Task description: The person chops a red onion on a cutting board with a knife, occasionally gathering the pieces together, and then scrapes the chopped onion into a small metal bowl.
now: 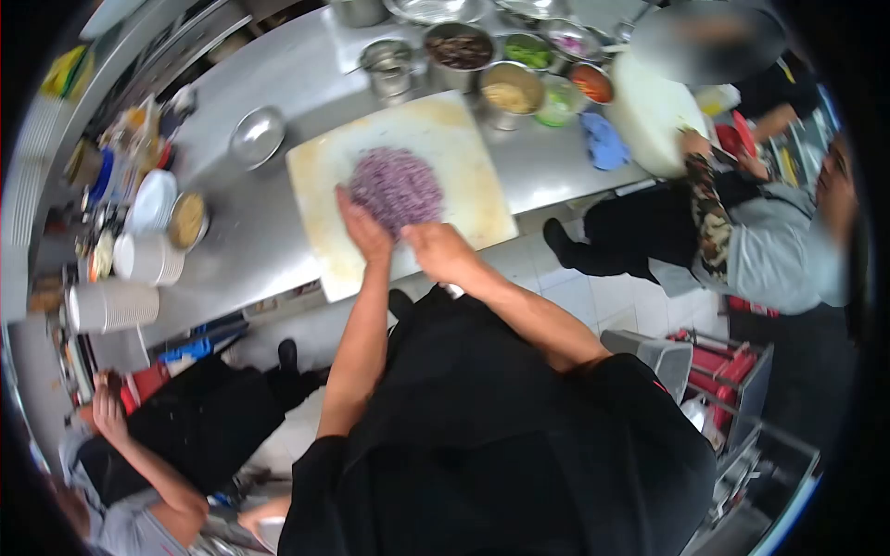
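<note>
Evidently both hands corral the chopped purple cabbage (397, 185) mid cutting board (399, 190): left hand (364, 227) and right hand (443, 252) lie open-palmed against the heap, grasping nothing. Ingredient bowls (512, 88) stand beyond, within reach.

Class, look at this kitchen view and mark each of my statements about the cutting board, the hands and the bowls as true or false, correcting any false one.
1. A pile of chopped purple vegetable lies on the cutting board. True.
2. The left hand holds a knife. False: no knife shows; it rests bare at the pile's edge.
3. The right hand is on the board beside the pile. True.
4. The empty metal bowl stands on the board. False: it stands on the steel counter, left of the board.
5. Containers of ingredients stand beyond the board. True.
</note>
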Tool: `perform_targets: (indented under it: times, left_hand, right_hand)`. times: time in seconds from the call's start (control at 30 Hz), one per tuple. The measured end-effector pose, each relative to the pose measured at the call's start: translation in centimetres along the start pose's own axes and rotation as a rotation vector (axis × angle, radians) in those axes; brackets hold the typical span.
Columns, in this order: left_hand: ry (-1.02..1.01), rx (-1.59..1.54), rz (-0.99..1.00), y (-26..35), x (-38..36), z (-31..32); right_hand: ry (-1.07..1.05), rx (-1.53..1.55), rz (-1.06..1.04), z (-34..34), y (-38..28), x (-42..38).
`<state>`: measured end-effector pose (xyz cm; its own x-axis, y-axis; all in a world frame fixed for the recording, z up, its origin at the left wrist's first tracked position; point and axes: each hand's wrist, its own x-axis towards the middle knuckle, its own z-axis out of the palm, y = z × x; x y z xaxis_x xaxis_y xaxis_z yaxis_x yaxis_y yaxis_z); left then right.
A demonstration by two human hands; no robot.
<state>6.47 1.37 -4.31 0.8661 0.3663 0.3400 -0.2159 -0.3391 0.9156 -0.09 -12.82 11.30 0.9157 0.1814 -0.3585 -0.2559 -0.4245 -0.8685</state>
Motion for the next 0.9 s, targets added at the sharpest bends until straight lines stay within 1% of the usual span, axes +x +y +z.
perform_targets:
  times: [0.03, 0.07, 0.1, 0.13, 0.2, 0.23, 0.3, 0.33, 0.4, 0.43, 0.5, 0.53, 0.57, 0.63, 0.67, 0.7, 0.77, 0.8, 0.83, 0.9]
  left_hand:
    - [0.020, -0.048, 0.005, 0.3, 0.0, 0.0]
    - [0.026, -0.046, 0.006, 0.8, 0.1, 0.0]
    - [0.027, -0.052, 0.005, 0.9, 0.0, 0.1]
    - [0.040, -0.052, 0.007, 1.0, 0.1, 0.1]
    - [0.002, -0.037, 0.036, 0.9, 0.4, 0.1]
    - [0.005, -0.031, 0.031, 0.7, 0.7, -0.4]
    - [-0.098, 0.413, 0.187, 0.4, 2.3, -1.1]
    - [-0.087, 0.413, 0.183, 0.4, 3.2, -1.2]
    - [-0.274, 0.627, 0.140, 0.3, 4.9, -1.3]
    - [-0.260, 0.633, 0.136, 0.2, 5.3, -1.1]
    - [-0.367, 0.462, 0.188, 0.3, 5.3, 0.3]
    - [-0.383, 0.395, 0.196, 0.4, 5.2, 1.1]
    - [-0.386, 0.393, 0.194, 0.5, 4.8, 1.8]
    - [-0.413, 0.017, 0.000, 3.0, 4.5, 2.4]
    - [-0.381, -0.012, 0.000, 2.5, 4.3, 2.8]
    - [-0.392, -0.012, 0.001, 2.9, 4.2, 2.4]
    - [-0.267, -0.059, -0.032, 3.6, 3.7, 0.7]
    - [-0.243, -0.075, -0.074, 3.3, 3.3, 0.3]
    - [-0.242, -0.073, -0.079, 3.1, 2.5, 0.0]
    - [-0.183, 0.002, -0.045, 2.8, 1.8, -0.1]
  right_hand:
    - [0.108, -0.080, -0.057, 0.5, -0.4, -0.5]
    - [0.155, -0.137, -0.123, 1.5, 1.7, 0.6]
    - [0.209, -0.195, -0.185, 1.7, 1.9, 1.0]
    - [0.203, -0.200, -0.195, 1.2, 2.3, 1.4]
    - [-0.055, 0.059, 0.164, -0.4, 1.8, 1.5]
    - [-0.063, 0.060, 0.166, -0.9, 1.3, 0.8]
    - [0.081, 0.153, 0.132, -2.0, 0.8, -0.6]
    - [0.074, 0.146, 0.127, -2.7, 1.1, -0.9]
    - [0.186, 0.062, 0.160, -3.9, 1.7, -1.2]
    - [0.176, 0.058, 0.151, -4.0, 2.1, -1.1]
    - [0.284, -0.094, 0.067, -3.1, 4.3, -0.5]
    - [0.349, -0.229, -0.038, -2.0, 5.2, 0.3]
    - [0.350, -0.229, -0.034, -1.8, 6.2, 0.7]
    - [0.103, 0.002, 0.213, -2.0, 2.3, 0.3]
    - [0.090, 0.049, 0.188, -2.0, 1.0, -0.5]
    - [0.096, 0.056, 0.194, -1.8, 1.2, -0.9]
    - [0.115, 0.016, 0.058, -1.4, 1.4, -1.7]
    - [0.149, 0.009, 0.011, -0.7, 1.9, -1.4]
    - [0.144, 0.009, 0.013, -0.5, 2.3, -1.2]
    - [0.024, 0.032, 0.179, -0.5, 2.2, -0.2]
